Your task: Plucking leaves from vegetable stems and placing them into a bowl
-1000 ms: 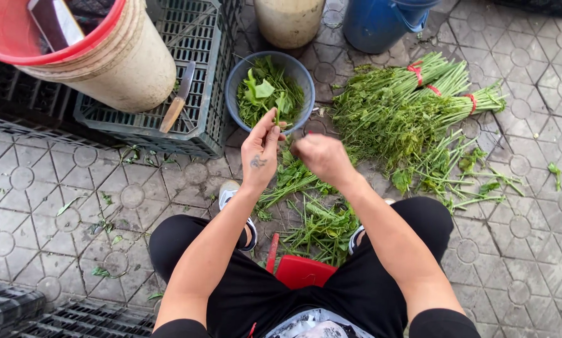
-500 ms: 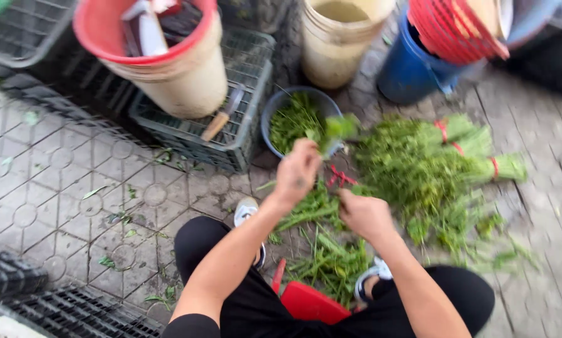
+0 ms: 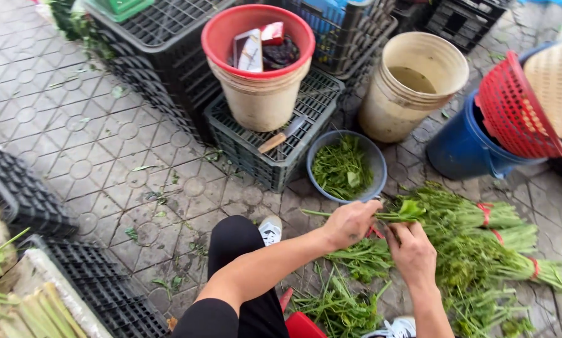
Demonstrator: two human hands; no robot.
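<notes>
— What's the ground like here?

— A grey paved floor (image 3: 87,134) of patterned tiles, octagons and small circles pressed into them, with bits of green leaf scattered about in flat daylight (no walls or windows in view).

— And around the edges?

— Black slatted plastic crates (image 3: 162,56) stacked at the top, with a lower dark grey crate (image 3: 275,156) in front carrying a cream plastic bucket with a red rim (image 3: 259,100). Beside it stands an open beige plastic bucket (image 3: 412,94), then a blue plastic barrel (image 3: 462,150) with a red mesh basket (image 3: 512,106) tilted on it. More black crates (image 3: 18,194) sit at the left.
</notes>
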